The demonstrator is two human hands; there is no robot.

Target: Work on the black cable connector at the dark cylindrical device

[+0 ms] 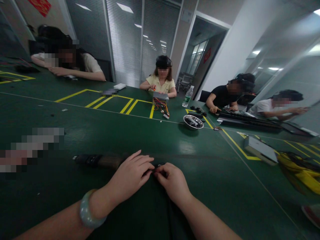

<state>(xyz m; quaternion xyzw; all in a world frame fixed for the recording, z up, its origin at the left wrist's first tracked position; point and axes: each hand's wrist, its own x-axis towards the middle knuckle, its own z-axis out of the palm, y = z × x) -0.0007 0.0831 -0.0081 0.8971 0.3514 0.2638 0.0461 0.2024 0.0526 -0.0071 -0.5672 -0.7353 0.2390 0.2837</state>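
My left hand wears a pale green bangle. Its fingers are stretched out and partly apart, with the thumb and fingertips close to my right hand. My right hand is closed in a pinch, and what it grips is mostly covered by the fingers. A small dark edge shows between the two hands. To the left, a long dark rod-like thing with a brownish middle and a light tip lies on the green table and passes behind my left hand. A dark strip runs below my right wrist.
A metal bowl with dark parts stands farther back, near a water bottle. A metal box with coloured cables sits before a co-worker. At right lie a grey box and a yellow-and-black bundle. Several people sit opposite.
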